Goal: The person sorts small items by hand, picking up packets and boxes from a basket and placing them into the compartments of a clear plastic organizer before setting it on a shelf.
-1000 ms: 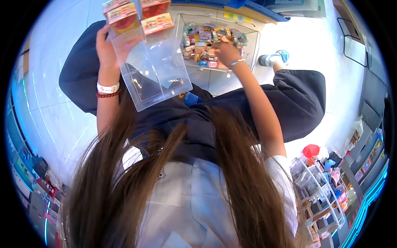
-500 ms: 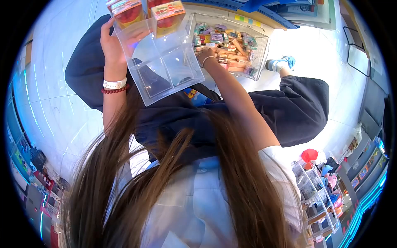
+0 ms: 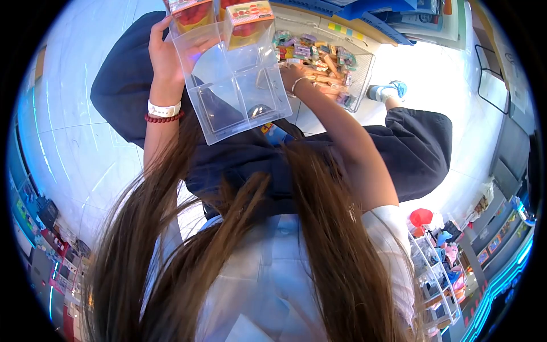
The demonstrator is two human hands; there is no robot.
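My left hand (image 3: 166, 62) is closed on the side of a clear plastic divided tray (image 3: 249, 111), holding it tilted over my lap. Small boxes with fruit pictures, one of them an orange and white box (image 3: 250, 21), stand in its far compartments; the near ones show nothing inside. My right hand (image 3: 292, 75) reaches to the near left part of a wire basket (image 3: 364, 85). Its fingers dip among the small packaged items (image 3: 327, 64) heaped there, and their tips are hidden.
Blue folders and clear sleeves (image 3: 421, 23) lie beyond the basket. My legs (image 3: 399, 151) are folded around the work on a pale tiled floor (image 3: 68, 137). At lower right stands a white rack (image 3: 436, 273) with colourful goods.
The tray has shifted slightly right with my left hand. My right hand has moved a little to the right at the basket's near left side.
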